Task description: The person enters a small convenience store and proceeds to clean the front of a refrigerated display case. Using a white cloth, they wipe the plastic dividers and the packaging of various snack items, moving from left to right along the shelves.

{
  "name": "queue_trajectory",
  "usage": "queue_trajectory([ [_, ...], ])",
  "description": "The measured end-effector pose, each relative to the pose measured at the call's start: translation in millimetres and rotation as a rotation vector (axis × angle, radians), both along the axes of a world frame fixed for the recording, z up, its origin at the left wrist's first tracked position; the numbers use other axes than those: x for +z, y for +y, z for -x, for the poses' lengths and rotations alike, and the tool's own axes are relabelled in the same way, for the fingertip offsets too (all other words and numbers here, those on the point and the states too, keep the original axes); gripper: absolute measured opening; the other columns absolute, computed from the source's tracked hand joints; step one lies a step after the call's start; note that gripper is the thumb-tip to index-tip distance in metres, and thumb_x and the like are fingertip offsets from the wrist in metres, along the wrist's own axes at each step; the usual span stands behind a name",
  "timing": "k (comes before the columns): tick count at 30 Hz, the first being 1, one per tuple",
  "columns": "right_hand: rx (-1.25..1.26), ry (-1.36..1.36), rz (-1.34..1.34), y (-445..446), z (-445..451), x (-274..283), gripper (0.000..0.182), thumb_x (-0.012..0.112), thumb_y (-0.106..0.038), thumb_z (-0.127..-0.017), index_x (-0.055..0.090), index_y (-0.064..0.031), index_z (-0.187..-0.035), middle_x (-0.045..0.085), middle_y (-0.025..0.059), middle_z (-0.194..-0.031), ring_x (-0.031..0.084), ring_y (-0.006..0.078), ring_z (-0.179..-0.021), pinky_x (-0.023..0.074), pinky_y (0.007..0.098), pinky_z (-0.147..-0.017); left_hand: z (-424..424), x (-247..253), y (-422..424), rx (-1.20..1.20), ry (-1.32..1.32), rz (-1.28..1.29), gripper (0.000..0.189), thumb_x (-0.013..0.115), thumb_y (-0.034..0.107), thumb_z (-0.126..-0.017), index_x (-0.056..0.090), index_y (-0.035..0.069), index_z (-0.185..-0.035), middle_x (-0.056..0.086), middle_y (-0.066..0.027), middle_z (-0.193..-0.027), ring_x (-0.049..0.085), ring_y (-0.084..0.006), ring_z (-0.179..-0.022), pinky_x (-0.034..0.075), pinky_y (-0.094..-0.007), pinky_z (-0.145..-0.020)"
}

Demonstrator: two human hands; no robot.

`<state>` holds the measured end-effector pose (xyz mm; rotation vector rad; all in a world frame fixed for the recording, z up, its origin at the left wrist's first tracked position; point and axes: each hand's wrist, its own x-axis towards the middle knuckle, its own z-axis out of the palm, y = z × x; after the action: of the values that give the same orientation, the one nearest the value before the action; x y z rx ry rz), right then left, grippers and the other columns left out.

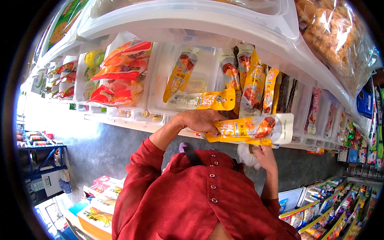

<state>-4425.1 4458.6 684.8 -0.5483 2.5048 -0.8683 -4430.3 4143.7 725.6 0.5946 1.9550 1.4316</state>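
Observation:
My left hand [202, 121] grips the yellow end of a printed snack packet [249, 129] with a picture of meat on it. At least one more packet edge shows beneath it. My right hand [265, 157] is at the packet's lower edge, its fingertips partly hidden; a white fluffy cloth or duster [249, 156] is against this hand. Beyond my left hand, two similar packets, one upright [181, 73] and one lying crosswise [204, 99], rest in a clear plastic bin [156, 87]. More yellow packets [253, 85] stand close together to their right.
An upper translucent tray [192, 25] overhangs the bins. Red and orange bags [124, 72] fill bins at the left. Bagged fried snacks [333, 39] are at the upper right. Behind are cartons [97, 214], a blue metal rack [45, 150] and a sloping snack display [333, 210].

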Motion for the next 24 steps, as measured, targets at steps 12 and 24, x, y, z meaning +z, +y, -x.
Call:
queue_trajectory([
  [12, 0.019, -0.205, 0.455, -57.8, 33.1, 47.1, 0.028, 0.052, -0.008, -0.071, 0.055, 0.0048, -0.095, 0.057, 0.0015, -0.076, 0.049, 0.0055, -0.067, 0.0401, 0.0202, -0.060, -49.1, 6.6, -47.2, 0.405, -0.136, 0.029, 0.036, 0.063, 0.015, -0.068, 0.053, -0.001, -0.098, 0.059, -0.0031, -0.082, 0.052, -0.0107, -0.073, 0.042, -0.0252, -0.064],
  [24, 0.032, -0.175, 0.438, -59.5, 42.6, 45.9, 0.027, 0.053, -0.009, -0.072, 0.054, 0.0061, -0.095, 0.059, 0.0054, -0.079, 0.051, 0.0076, -0.071, 0.0419, 0.0215, -0.064, -24.8, 3.5, -106.0, 1.063, -0.155, -0.316, 0.031, 0.058, 0.011, -0.072, 0.052, -0.003, -0.099, 0.058, -0.0092, -0.087, 0.056, -0.0161, -0.075, 0.045, -0.0271, -0.070],
])
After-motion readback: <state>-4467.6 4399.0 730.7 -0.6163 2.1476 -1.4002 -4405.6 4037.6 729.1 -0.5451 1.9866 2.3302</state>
